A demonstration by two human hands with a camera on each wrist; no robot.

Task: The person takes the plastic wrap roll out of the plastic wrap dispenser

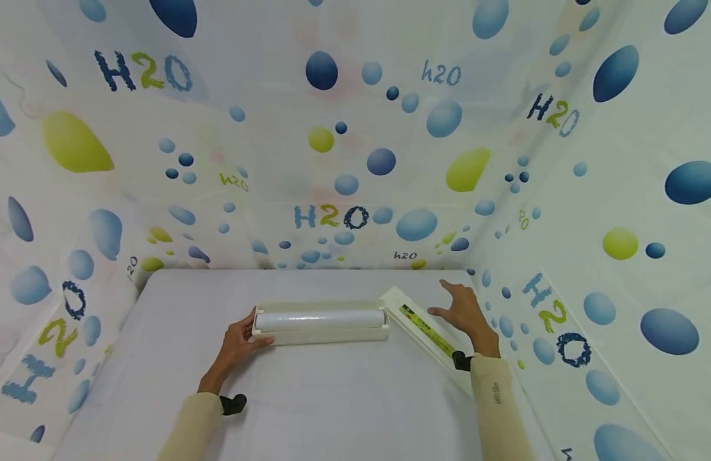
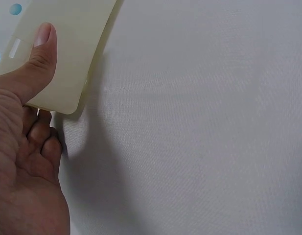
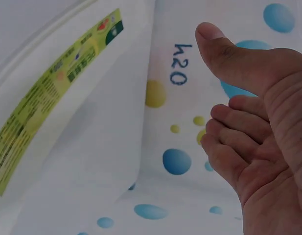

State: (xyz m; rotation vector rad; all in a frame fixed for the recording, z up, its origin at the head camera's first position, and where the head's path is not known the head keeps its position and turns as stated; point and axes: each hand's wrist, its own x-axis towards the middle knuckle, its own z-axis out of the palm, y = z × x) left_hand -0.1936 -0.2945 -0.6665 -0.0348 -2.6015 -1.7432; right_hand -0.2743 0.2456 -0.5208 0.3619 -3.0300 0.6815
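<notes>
My left hand [image 1: 238,342] grips the left end of a cream cling film dispenser [image 1: 326,337]. In the left wrist view its thumb lies on the dispenser's [image 2: 75,54] flat side, with the other fingers curled at the end. A shiny roll of cling film [image 1: 321,319] lies inside the uncovered dispenser. Slanting away from the right end is a long white cover [image 1: 395,297] with a green and yellow label [image 1: 427,330]. My right hand [image 1: 464,310] is beside the cover, thumb and fingers spread apart, holding nothing; the right wrist view shows a gap between hand [image 3: 258,152] and label [image 3: 58,88].
A white-clothed table [image 1: 332,397] lies under both hands. Behind it hangs a white curtain [image 1: 263,141] printed with blue and green drops and "H2O", which also runs along both sides. Black wrist mounts [image 1: 234,404] stick out from the sleeves.
</notes>
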